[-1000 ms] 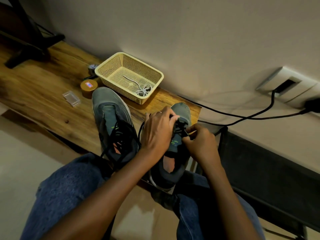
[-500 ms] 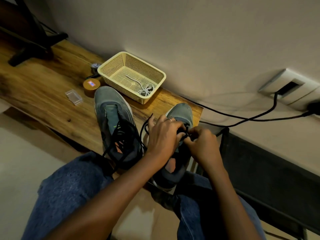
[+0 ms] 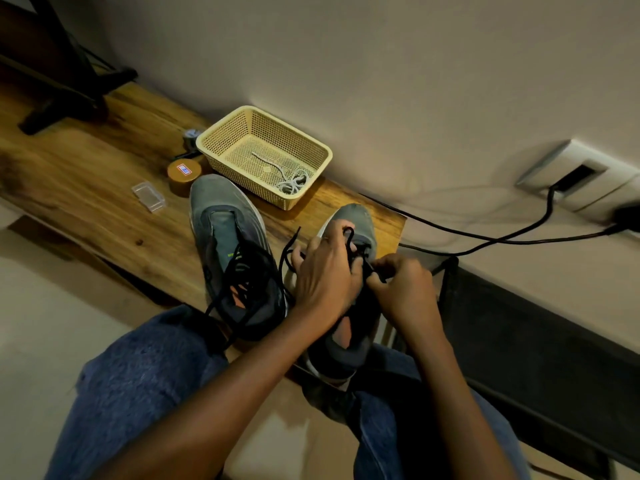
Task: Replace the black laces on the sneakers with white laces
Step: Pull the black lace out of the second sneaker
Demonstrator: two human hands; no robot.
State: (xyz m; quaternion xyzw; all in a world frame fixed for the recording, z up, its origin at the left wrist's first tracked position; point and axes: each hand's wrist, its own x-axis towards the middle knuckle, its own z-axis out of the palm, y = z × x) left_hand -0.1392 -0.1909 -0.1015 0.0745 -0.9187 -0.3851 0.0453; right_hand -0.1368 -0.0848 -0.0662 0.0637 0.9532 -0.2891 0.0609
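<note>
You are unthreading the black lace (image 3: 351, 242) from the right shoe (image 3: 349, 271) at the table's near right edge; your left hand (image 3: 323, 278) pinches a loop, your right hand (image 3: 401, 289) pinches a strand — next, draw it free; the white laces (image 3: 292, 181) wait in the far basket (image 3: 207, 147).

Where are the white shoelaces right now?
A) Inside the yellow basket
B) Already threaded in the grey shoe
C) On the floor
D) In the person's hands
A: the white laces lie bunched in a corner of the yellow basket on the wooden table, while the left hand and the right hand both work on the black lace of the sneaker nearer the table's end.
</note>
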